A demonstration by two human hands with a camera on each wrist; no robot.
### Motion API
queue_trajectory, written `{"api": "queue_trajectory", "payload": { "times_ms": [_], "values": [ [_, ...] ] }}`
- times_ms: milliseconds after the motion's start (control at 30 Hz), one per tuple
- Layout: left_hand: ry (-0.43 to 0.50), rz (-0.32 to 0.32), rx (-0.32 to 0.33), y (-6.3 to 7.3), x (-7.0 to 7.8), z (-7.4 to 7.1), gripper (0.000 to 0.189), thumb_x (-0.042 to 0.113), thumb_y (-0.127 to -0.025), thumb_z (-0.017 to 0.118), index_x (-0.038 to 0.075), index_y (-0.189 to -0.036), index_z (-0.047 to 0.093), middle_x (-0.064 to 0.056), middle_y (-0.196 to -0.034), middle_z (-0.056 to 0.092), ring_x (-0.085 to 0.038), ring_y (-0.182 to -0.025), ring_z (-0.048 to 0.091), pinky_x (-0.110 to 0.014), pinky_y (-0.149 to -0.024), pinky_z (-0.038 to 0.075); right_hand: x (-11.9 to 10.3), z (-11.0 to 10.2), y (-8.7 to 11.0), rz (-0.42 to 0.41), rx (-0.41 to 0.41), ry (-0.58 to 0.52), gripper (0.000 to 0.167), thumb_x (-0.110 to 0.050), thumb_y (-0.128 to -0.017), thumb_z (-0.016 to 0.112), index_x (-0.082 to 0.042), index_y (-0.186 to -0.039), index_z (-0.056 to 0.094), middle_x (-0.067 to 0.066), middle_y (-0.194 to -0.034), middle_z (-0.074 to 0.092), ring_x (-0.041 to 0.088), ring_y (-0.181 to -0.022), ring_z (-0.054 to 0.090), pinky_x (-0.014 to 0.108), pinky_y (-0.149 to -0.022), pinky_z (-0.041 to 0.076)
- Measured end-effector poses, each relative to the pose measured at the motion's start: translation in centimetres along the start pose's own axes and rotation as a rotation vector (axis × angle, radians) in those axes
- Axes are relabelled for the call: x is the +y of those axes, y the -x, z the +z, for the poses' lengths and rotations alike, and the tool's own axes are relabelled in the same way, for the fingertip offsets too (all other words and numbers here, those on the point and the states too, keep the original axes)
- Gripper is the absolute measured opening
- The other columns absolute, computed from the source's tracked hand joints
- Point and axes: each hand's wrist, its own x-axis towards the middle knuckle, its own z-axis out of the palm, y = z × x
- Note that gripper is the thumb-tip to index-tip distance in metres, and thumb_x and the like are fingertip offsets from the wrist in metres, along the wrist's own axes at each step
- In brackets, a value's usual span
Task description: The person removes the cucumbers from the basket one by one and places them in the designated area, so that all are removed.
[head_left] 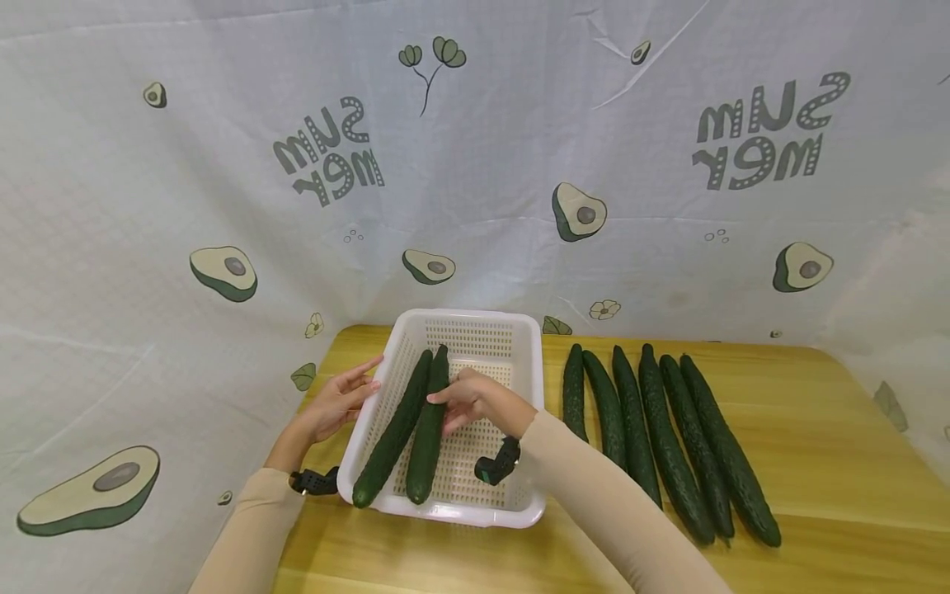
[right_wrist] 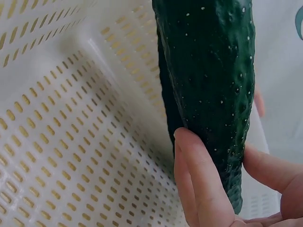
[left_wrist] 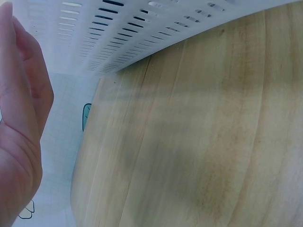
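My right hand (head_left: 475, 400) grips a dark green cucumber (head_left: 425, 454) between thumb and fingers, inside a white plastic basket (head_left: 536, 371). In the right wrist view the thumb and fingers press the bumpy cucumber (right_wrist: 208, 85) from both sides, over the slotted basket floor (right_wrist: 71, 156). Just left of it, a second cucumber (head_left: 393, 433) leans along the basket's left side. My left hand (head_left: 341, 403) is at the basket's left rim, fingers extended and fingertips right at the edge. The left wrist view shows that hand (left_wrist: 21, 99) beside the slotted outer wall (left_wrist: 128, 28).
Several more cucumbers (head_left: 671, 445) lie side by side on the wooden table (head_left: 831, 429), right of the basket. A pale sheet (head_left: 475, 165) printed with avocados hangs behind the table and along its left side. My right forearm (head_left: 609, 503) crosses the basket's right rim.
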Motion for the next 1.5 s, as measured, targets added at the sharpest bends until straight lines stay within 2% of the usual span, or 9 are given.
{"api": "queue_trajectory", "payload": {
  "times_ms": [200,267,433,533,667,933,1167,1400,1500],
  "values": [
    [-0.008,0.004,0.0,0.0,0.0,-0.1,0.061,0.011,-0.104,0.054,0.01,-0.159,0.027,-0.005,-0.112,0.062,-0.019,-0.093,0.069,-0.036,-0.074,0.06,-0.5,-0.5,0.8,-0.042,-0.034,-0.022,0.052,-0.004,-0.096,0.066,0.012,-0.139,0.043,0.03,-0.106,0.066,0.04,-0.09,0.07,0.043,-0.073,0.06],
    [-0.014,0.004,-0.001,0.1,0.0,-0.1,0.061,0.01,-0.104,0.054,0.01,-0.159,0.027,-0.006,-0.112,0.062,-0.02,-0.093,0.069,-0.037,-0.074,0.06,-0.7,-0.8,1.0,-0.057,-0.042,-0.029,0.056,-0.004,-0.097,0.066,0.012,-0.143,0.039,0.031,-0.108,0.066,0.04,-0.089,0.07,0.042,-0.071,0.06],
    [-0.023,0.008,-0.002,0.1,0.0,-0.1,0.06,0.01,-0.105,0.054,0.01,-0.159,0.027,-0.007,-0.112,0.062,-0.02,-0.094,0.069,-0.038,-0.076,0.06,-1.1,-1.9,1.8,-0.103,-0.069,-0.036,0.077,-0.005,-0.099,0.063,0.009,-0.155,0.013,0.037,-0.123,0.057,0.038,-0.087,0.071,0.034,-0.06,0.06],
    [-0.025,0.011,0.001,0.0,0.0,-0.1,0.06,0.009,-0.104,0.053,0.01,-0.158,0.027,-0.007,-0.113,0.062,-0.02,-0.094,0.069,-0.038,-0.076,0.06,-1.5,-2.6,2.3,-0.126,-0.083,-0.026,0.077,-0.006,-0.099,0.062,0.008,-0.156,0.011,0.039,-0.128,0.053,0.031,-0.078,0.071,0.03,-0.056,0.059],
    [-0.03,0.016,-0.002,-0.1,0.1,-0.1,0.06,0.009,-0.104,0.054,0.01,-0.158,0.028,-0.007,-0.114,0.062,-0.02,-0.095,0.069,-0.039,-0.076,0.06,-1.9,-3.5,3.2,-0.159,-0.102,-0.024,0.073,-0.006,-0.1,0.061,0.006,-0.155,0.015,0.035,-0.125,0.055,0.024,-0.071,0.069,0.028,-0.056,0.058],
    [-0.024,0.019,-0.006,-0.2,0.2,-0.1,0.059,0.007,-0.104,0.053,0.01,-0.158,0.028,-0.008,-0.114,0.062,-0.021,-0.094,0.069,-0.039,-0.076,0.06,-2.3,-5.4,4.8,-0.222,-0.147,-0.039,0.072,-0.004,-0.101,0.058,0.003,-0.157,0.012,0.022,-0.112,0.062,0.025,-0.077,0.07,0.031,-0.061,0.06],
    [-0.021,0.017,-0.008,-0.1,0.3,0.0,0.059,0.006,-0.104,0.052,0.01,-0.158,0.028,-0.009,-0.114,0.062,-0.021,-0.094,0.069,-0.04,-0.076,0.06,-2.5,-7.5,6.4,-0.294,-0.143,-0.015,0.07,-0.004,-0.103,0.054,0.004,-0.157,0.01,0.032,-0.136,0.049,0.029,-0.09,0.07,0.034,-0.067,0.06],
    [-0.018,0.013,-0.008,-0.1,0.3,-0.1,0.059,0.006,-0.105,0.052,0.01,-0.158,0.028,-0.008,-0.114,0.062,-0.02,-0.093,0.069,-0.039,-0.076,0.06,-2.3,-9.6,7.6,-0.328,-0.116,0.011,0.07,-0.005,-0.103,0.054,0.004,-0.157,0.01,0.022,-0.122,0.059,0.027,-0.089,0.07,0.034,-0.069,0.06],
    [-0.022,0.01,-0.005,-0.1,0.2,-0.1,0.059,0.007,-0.105,0.052,0.01,-0.158,0.027,-0.008,-0.114,0.062,-0.02,-0.094,0.069,-0.038,-0.076,0.06,-2.1,-10.5,8.1,-0.337,-0.1,0.02,0.07,-0.006,-0.103,0.054,0.004,-0.157,0.011,0.023,-0.122,0.061,0.025,-0.088,0.071,0.032,-0.066,0.06]
  ]
}}
